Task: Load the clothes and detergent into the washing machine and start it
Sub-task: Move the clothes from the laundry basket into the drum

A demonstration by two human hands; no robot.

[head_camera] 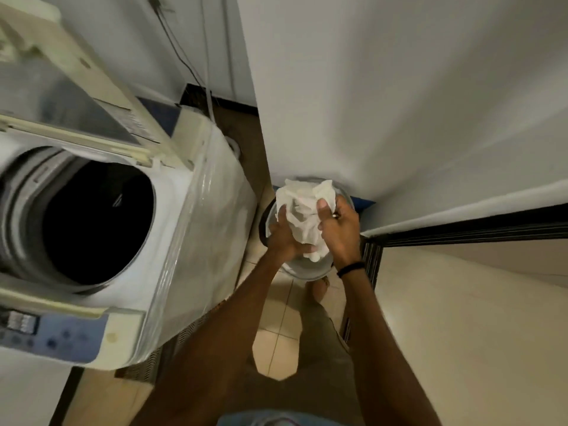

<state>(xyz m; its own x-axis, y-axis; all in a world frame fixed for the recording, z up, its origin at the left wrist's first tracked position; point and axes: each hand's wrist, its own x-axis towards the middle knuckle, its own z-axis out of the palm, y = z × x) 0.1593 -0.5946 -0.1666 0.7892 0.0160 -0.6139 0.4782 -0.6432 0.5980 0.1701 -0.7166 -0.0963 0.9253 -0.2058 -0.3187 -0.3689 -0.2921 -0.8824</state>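
L grip (pixel 284 238) & R grip (pixel 339 232) both clenched on white clothes (pixel 302 210), bunched over basin (pixel 307 273) on floor (pixel 276 333) just right of washing machine (pixel 199 229); lid (pixel 76 96) up, drum (pixel 95 226) open, likely for single-lift transfer

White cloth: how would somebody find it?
Find the open washing machine. Right of it, by the wall, sits a round grey basin. The white cloth is the crumpled bundle over it, gripped by the left hand and right hand.
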